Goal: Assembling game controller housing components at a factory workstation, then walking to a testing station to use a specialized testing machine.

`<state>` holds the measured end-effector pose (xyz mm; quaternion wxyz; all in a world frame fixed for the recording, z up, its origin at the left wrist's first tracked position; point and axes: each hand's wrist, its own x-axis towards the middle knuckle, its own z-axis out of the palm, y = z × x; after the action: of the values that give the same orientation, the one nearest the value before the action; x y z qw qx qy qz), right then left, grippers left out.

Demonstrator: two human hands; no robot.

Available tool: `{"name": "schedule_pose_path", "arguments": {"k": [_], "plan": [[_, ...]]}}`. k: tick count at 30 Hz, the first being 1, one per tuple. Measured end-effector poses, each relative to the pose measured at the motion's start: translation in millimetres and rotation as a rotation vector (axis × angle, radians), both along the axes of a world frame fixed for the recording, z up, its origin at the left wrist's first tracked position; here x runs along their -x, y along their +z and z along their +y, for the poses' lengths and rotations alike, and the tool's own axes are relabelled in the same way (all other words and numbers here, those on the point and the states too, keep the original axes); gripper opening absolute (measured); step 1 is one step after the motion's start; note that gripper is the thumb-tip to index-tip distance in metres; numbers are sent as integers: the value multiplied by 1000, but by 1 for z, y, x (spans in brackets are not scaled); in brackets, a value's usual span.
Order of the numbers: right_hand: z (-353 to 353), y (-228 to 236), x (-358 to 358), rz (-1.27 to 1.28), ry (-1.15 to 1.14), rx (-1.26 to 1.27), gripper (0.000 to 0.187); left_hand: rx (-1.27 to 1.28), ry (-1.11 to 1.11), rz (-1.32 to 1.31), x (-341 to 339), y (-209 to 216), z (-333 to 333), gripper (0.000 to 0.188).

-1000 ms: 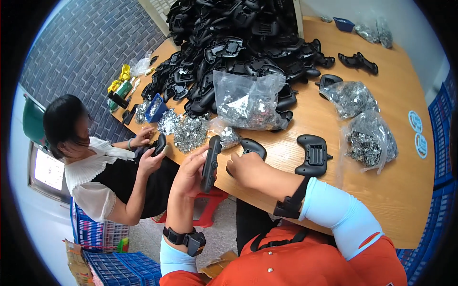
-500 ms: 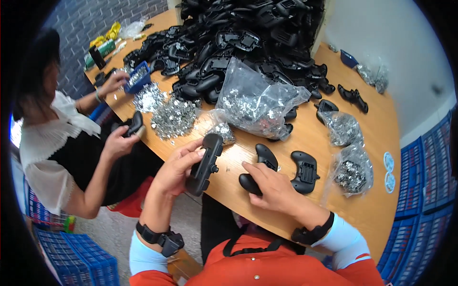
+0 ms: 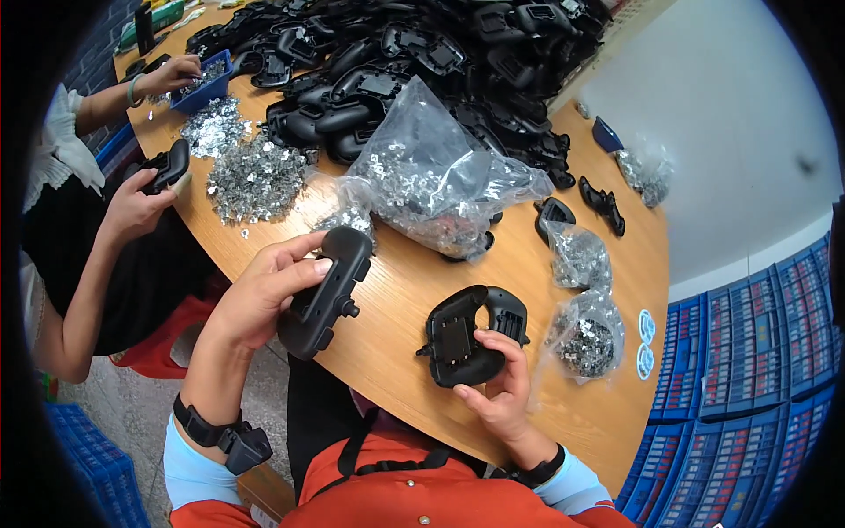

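My left hand [image 3: 255, 295] is closed round a black game controller shell [image 3: 330, 295], held tilted above the near table edge, with a small knob standing out from its side. In my right hand [image 3: 500, 396], between thumb and fingers, is a second controller shell [image 3: 453, 339]. Its hollow inner side, with a rectangular compartment, faces up. A third shell [image 3: 509, 310] lies on the table just behind it and is partly covered.
On the wooden table [image 3: 405, 308] lie a big heap of black shells [image 3: 352, 88], a pile of small metal pieces [image 3: 255, 180] and plastic bags of them [image 3: 422, 185]. At left, a co-worker's hand [image 3: 132, 211] holds a controller. Blue crates [image 3: 731, 352] stand at right.
My right hand has lifted and turned over the shell it was resting on, so its inside now shows. My left hand still holds its shell. The view has shifted to the right.
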<state>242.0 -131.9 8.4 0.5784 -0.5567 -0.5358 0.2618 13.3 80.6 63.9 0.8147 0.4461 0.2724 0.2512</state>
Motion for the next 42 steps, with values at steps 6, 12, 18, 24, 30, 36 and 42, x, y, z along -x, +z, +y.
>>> {"name": "schedule_pose_path", "arguments": {"k": [6, 12, 18, 24, 30, 36, 42], "plan": [[-1, 1, 0, 4, 18, -1, 65, -22, -25, -40, 4, -7, 5, 59], [2, 4, 3, 31, 10, 6, 65, -25, -27, -16, 5, -2, 4, 58], [4, 7, 0, -21, 63, -5, 65, -34, -5, 13, 3, 0, 1, 57], [7, 8, 0, -2, 33, 4, 67, -28, -40, -29, 4, -4, 3, 55], [12, 13, 6, -19, 33, 14, 67, -16, -3, -1, 7, -3, 4, 56], [44, 51, 31, -653, 87, 131, 63, -13, 26, 11, 17, -9, 6, 60], [85, 40, 54, -1061, 42, 111, 41, 82, -125, -130, 14, -24, 12, 53]]}}
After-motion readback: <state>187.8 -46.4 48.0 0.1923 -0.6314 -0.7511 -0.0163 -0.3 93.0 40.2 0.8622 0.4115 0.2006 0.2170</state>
